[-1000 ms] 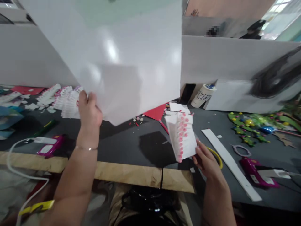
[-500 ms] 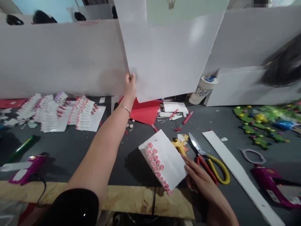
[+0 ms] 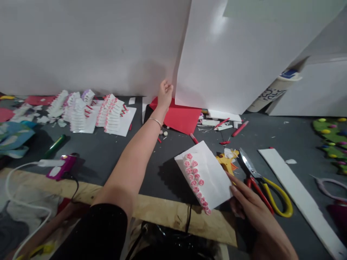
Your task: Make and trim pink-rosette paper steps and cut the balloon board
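Observation:
My left hand (image 3: 165, 94) is stretched to the back of the table, just left of the lower edge of a large white sheet (image 3: 217, 68). Its fingers are loosely curled, slightly apart, and nothing shows in them. Red paper (image 3: 180, 117) lies below this hand. In my right hand (image 3: 245, 198) is a white card (image 3: 214, 173), held by its right edge above the table's front. Rows of small pink-and-white rolled flowers (image 3: 193, 177) run along the card's left side. Behind the card lies a yellow tool (image 3: 227, 162), partly covered.
Scissors (image 3: 260, 180) with red and yellow handles and a white strip (image 3: 295, 195) lie at right. A patterned cup (image 3: 275, 94) leans behind. Flower-covered cards (image 3: 116, 115), a green tube (image 3: 55, 144) and a purple glue gun (image 3: 62, 168) lie at left. A person's arm (image 3: 51, 224) shows lower left.
My left hand has come off the large sheet's edge. The view has tilted down and shifted left. My right hand still holds the flower card at much the same place.

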A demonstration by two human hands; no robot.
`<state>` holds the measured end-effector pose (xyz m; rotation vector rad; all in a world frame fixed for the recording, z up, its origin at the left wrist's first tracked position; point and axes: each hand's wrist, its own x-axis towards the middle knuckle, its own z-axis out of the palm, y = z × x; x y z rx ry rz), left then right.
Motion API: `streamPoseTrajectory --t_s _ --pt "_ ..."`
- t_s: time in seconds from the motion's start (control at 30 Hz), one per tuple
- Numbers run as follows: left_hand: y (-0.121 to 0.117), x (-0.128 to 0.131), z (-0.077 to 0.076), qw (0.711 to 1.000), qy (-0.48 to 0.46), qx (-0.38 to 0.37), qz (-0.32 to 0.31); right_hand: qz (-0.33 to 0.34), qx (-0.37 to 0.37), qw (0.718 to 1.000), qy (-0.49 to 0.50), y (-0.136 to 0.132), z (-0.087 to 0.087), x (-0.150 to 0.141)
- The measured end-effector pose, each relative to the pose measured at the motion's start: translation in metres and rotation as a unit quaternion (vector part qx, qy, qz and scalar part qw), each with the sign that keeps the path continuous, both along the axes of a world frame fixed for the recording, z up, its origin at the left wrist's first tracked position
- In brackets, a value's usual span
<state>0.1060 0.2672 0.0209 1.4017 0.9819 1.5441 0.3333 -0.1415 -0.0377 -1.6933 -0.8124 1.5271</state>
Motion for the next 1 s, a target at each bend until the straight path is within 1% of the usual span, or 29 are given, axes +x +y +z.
streamPoseTrajectory --t_s 0.07,0.13,0.17,0.23,0.27,0.33,0.37,0.43,0.5,0.53,0.57,0.63,0.7,0.77,0.8,0.87,1.0 --pt "-0.027 -0.017 0.010 1.000 -0.003 0.005 0.013 0.006 0.001 1.000 -0.010 0.001 0.001 0.001" --pt "-0.066 -0.037 0.013 1.000 0.001 -0.011 0.024 0.016 0.007 1.000 -0.016 0.001 0.003 0.001" --pt "-0.089 -0.048 0.012 0.999 0.010 -0.026 0.026 0.021 0.009 1.000 -0.018 0.001 0.003 0.001" --pt "-0.140 -0.069 0.003 0.996 0.054 -0.070 0.030 0.024 0.008 0.999 -0.024 0.000 0.004 0.002" --pt "-0.164 -0.080 -0.003 0.990 0.099 -0.103 0.011 0.024 0.006 0.999 -0.027 -0.001 0.004 0.003" --pt "-0.206 -0.102 -0.018 0.971 0.184 -0.153 -0.005 0.018 0.004 0.999 -0.039 -0.003 0.006 0.003" --pt "-0.222 -0.113 -0.024 0.962 0.214 -0.170 -0.013 0.015 0.005 0.999 -0.046 -0.003 0.007 0.003" --pt "-0.241 -0.133 -0.033 0.956 0.223 -0.192 0.014 0.017 0.008 0.998 -0.053 0.000 0.015 -0.001" --pt "-0.248 -0.146 -0.036 0.957 0.202 -0.203 0.050 0.027 0.014 0.998 -0.053 0.007 0.026 -0.012" --pt "-0.248 -0.149 -0.036 0.957 0.193 -0.208 0.057 0.038 0.016 0.998 -0.050 0.012 0.033 -0.021" --pt "-0.246 -0.150 -0.035 0.957 0.186 -0.216 0.050 0.038 0.034 0.998 -0.047 0.019 0.039 -0.030" --pt "-0.241 -0.145 -0.033 0.957 0.156 -0.244 0.010 0.033 0.080 0.996 -0.034 0.036 0.047 -0.048" --pt "-0.237 -0.137 -0.030 0.954 0.084 -0.286 -0.037 0.054 0.108 0.992 -0.027 0.055 0.048 -0.060" --pt "-0.233 -0.131 -0.026 0.940 0.021 -0.331 -0.076 0.088 0.129 0.987 -0.032 0.071 0.045 -0.066" --pt "-0.232 -0.130 -0.024 0.932 0.009 -0.350 -0.094 0.101 0.137 0.985 -0.039 0.077 0.042 -0.067" --pt "-0.232 -0.131 -0.022 0.919 0.020 -0.371 -0.134 0.126 0.145 0.980 -0.056 0.086 0.038 -0.067" --pt "-0.232 -0.137 -0.024 0.912 0.048 -0.365 -0.181 0.158 0.173 0.966 -0.106 0.101 0.039 -0.059"
